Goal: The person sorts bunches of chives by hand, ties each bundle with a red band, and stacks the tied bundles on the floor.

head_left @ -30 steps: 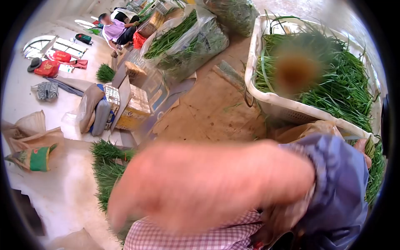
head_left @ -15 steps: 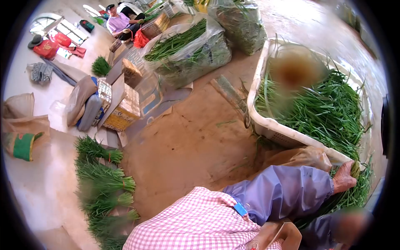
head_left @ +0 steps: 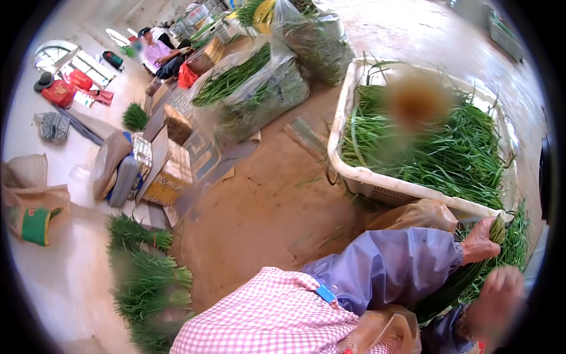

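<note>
My left hand was wrapped around a bunch of long greens, the stalk ends poking out past my fingers and the leaves trailing down below my grip. It was just beside the near corner of the white crate, by the loose greens outside it. My right hand was lower and near the left, well blurred; I couldn't tell whether it pinched anything or how far the fingers were spread. The crate was full of green leaves. Across the brown ground from it, a row of bundles lay side by side, at least one with a red band. Beyond, greens filled a clear bag, and a co-worker in a pink shirt sat farther back.
</note>
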{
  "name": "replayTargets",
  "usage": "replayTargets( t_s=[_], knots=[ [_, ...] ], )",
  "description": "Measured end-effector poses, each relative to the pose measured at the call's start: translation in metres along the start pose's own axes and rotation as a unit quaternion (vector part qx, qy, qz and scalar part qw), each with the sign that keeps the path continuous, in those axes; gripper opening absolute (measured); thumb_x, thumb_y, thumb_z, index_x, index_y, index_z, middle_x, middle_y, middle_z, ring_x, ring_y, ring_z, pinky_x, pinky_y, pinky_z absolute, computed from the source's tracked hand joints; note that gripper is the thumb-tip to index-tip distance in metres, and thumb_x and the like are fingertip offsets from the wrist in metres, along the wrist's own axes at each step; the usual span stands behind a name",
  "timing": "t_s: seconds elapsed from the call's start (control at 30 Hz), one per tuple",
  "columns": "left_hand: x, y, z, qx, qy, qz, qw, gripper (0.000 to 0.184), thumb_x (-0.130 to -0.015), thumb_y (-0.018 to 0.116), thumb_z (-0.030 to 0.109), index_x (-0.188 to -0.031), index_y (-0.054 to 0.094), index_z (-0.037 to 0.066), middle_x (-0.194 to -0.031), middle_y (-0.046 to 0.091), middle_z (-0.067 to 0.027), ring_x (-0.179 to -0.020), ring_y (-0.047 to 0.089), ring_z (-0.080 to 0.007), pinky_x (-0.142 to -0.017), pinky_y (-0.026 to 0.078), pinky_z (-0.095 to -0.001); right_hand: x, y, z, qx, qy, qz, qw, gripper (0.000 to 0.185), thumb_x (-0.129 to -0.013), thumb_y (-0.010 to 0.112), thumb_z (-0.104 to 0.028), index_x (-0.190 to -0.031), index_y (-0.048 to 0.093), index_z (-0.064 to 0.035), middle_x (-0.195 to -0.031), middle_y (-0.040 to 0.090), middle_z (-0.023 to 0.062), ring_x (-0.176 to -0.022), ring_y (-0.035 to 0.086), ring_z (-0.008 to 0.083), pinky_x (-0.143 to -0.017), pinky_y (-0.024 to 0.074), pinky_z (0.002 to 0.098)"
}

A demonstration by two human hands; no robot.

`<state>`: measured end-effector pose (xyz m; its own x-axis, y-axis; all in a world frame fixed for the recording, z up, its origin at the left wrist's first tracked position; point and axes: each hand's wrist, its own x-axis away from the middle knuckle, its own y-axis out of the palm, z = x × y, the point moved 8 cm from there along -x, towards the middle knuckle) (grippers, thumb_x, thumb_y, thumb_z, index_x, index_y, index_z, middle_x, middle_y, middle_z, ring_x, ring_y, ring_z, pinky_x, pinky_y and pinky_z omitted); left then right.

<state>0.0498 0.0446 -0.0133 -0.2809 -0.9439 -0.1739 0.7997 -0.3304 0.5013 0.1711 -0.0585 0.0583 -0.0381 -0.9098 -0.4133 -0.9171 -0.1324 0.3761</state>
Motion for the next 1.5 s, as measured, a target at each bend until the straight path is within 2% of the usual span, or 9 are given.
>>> replayTargets(
  t_s=[0.23, 0.3, 0.5, 0.57, 0.63, 0.7, 0.93, 1.03, 1.5],
  knots=[
    [0.021, 0.034, 0.027, 0.08, -0.074, -0.177, 0.978, 0.028, -0.064, 0.068, -0.001, -0.089, 0.057, 0.001, -0.076, 0.059, -0.001, -0.072, 0.054, -0.0069, -0.058, 0.045, -0.0247, -0.043, 0.054, -0.004, 0.464, -0.057, 0.074, 0.881, 0.023, -0.091, 0.051, -0.008, -0.111, 0.057, 0.003, -0.124, 0.054, 0.016, -0.119, 0.05, 0.0244, -0.103, 0.0333, 0.0323],
    [0.022, 0.041, 0.01, 0.075, -0.07, -0.201, 0.974, 0.033, -0.062, 0.069, -0.002, -0.093, 0.058, 0.0, -0.08, 0.059, -0.0026, -0.078, 0.055, -0.0095, -0.063, 0.047, -0.0264, -0.059, 0.087, 0.002, 0.567, -0.093, -0.088, 0.814, 0.029, -0.089, 0.052, -0.007, -0.115, 0.056, 0.0026, -0.125, 0.053, 0.0161, -0.12, 0.049, 0.0276, -0.105, 0.0315, 0.0346],
    [0.025, 0.035, -0.006, 0.01, -0.032, -0.132, 0.991, 0.04, -0.055, 0.073, -0.001, -0.093, 0.06, 0.0, -0.09, 0.06, -0.006, -0.09, 0.054, -0.0137, -0.075, 0.047, -0.028, -0.058, 0.058, 0.031, 0.504, 0.044, -0.105, 0.856, 0.024, -0.096, 0.048, -0.013, -0.078, 0.054, 0.002, -0.069, 0.054, 0.0056, -0.066, 0.052, 0.0144, -0.06, 0.0391, 0.027],
    [0.025, 0.027, 0.008, 0.016, 0.067, -0.039, 0.997, 0.039, -0.055, 0.072, -0.001, -0.092, 0.059, 0.0, -0.084, 0.06, -0.005, -0.082, 0.056, -0.0125, -0.069, 0.048, -0.0281, -0.06, 0.011, 0.029, 0.423, 0.049, -0.009, 0.905, 0.025, -0.098, 0.046, -0.016, -0.081, 0.055, -0.0005, -0.071, 0.055, 0.0043, -0.067, 0.052, 0.0119, -0.063, 0.042, 0.0254],
    [0.027, 0.051, -0.008, 0.029, -0.115, -0.255, 0.96, 0.037, -0.055, 0.07, -0.002, -0.089, 0.057, 0.001, -0.076, 0.06, -0.0034, -0.07, 0.056, -0.011, -0.06, 0.048, -0.0288, -0.054, -0.057, 0.026, 0.227, 0.046, 0.13, 0.964, 0.017, -0.098, 0.046, -0.017, -0.099, 0.055, -0.0014, -0.088, 0.057, 0.0068, -0.08, 0.056, 0.0145, -0.077, 0.0462, 0.0266],
    [0.022, 0.048, 0.0, 0.07, -0.074, -0.208, 0.973, 0.035, -0.055, 0.067, -0.004, -0.087, 0.055, 0.001, -0.07, 0.058, -0.0016, -0.063, 0.054, -0.0096, -0.053, 0.046, -0.0289, -0.043, -0.104, 0.018, 0.221, 0.055, 0.242, 0.943, 0.03, -0.097, 0.047, -0.016, -0.121, 0.052, 0.0, -0.11, 0.06, 0.0125, -0.101, 0.059, 0.0201, -0.093, 0.0456, 0.0308],
    [0.006, 0.016, 0.01, 0.049, -0.022, -0.028, 0.998, 0.026, -0.068, 0.063, 0.0, -0.091, 0.051, 0.002, -0.073, 0.051, 0.0007, -0.068, 0.048, -0.0085, -0.059, 0.045, -0.0266, 0.014, 0.037, 0.05, 0.335, 0.077, 0.067, 0.937, 0.098, -0.07, 0.069, -0.023, -0.148, 0.014, -0.0024, -0.15, 0.021, 0.0144, -0.139, 0.022, 0.0286, -0.114, 0.0147, 0.0376],
    [0.009, 0.011, 0.006, 0.03, -0.025, 0.019, 0.999, 0.026, -0.068, 0.063, 0.0, -0.091, 0.051, 0.001, -0.073, 0.051, 0.0002, -0.068, 0.048, -0.0082, -0.059, 0.045, -0.0268, 0.033, 0.034, 0.065, 0.434, 0.079, 0.084, 0.893, 0.098, -0.064, 0.059, 0.004, -0.149, 0.011, -0.0055, -0.152, 0.019, 0.0144, -0.141, 0.017, 0.0262, -0.114, 0.013, 0.0362],
    [0.022, 0.022, -0.051, 0.064, -0.142, 0.081, 0.985, 0.028, -0.073, 0.064, -0.002, -0.099, 0.054, 0.005, -0.075, 0.057, -0.0026, -0.059, 0.055, -0.0138, -0.052, 0.047, -0.0295, 0.077, -0.019, 0.096, 0.408, 0.205, 0.191, 0.869, 0.089, -0.068, 0.077, -0.021, -0.142, 0.03, -0.0035, -0.138, 0.042, 0.0143, -0.126, 0.043, 0.025, -0.104, 0.0348, 0.0348]
  ],
)
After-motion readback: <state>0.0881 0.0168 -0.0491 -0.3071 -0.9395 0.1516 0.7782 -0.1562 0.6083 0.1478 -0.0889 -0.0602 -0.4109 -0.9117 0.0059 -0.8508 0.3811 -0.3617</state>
